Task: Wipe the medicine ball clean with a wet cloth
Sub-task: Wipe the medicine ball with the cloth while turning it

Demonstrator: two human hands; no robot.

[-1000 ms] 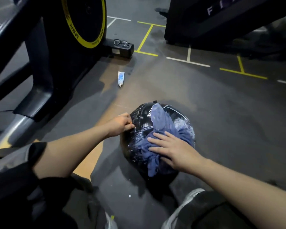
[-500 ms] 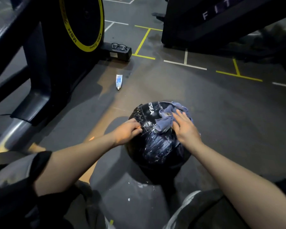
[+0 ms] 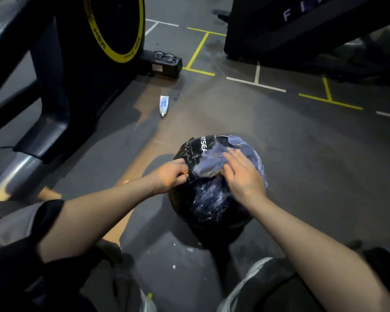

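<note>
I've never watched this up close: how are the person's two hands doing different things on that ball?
The right hand lies flat and spread on the blue cloth, pressing it against the top of the medicine ball. The left hand is curled and holds no cloth, gripping the ball's left edge. The right hand looks motion-blurred, while the left looks sharper. Both touch the same ball.

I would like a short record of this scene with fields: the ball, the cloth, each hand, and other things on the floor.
ball: black medicine ball on the grey floor, white smears on its near side
cloth: bluish cloth on top of the ball
right hand: right hand flat, pressing the cloth
left hand: left hand in a closed grip at the ball's left side
floor items: small tube; glasses on a black machine base
</note>
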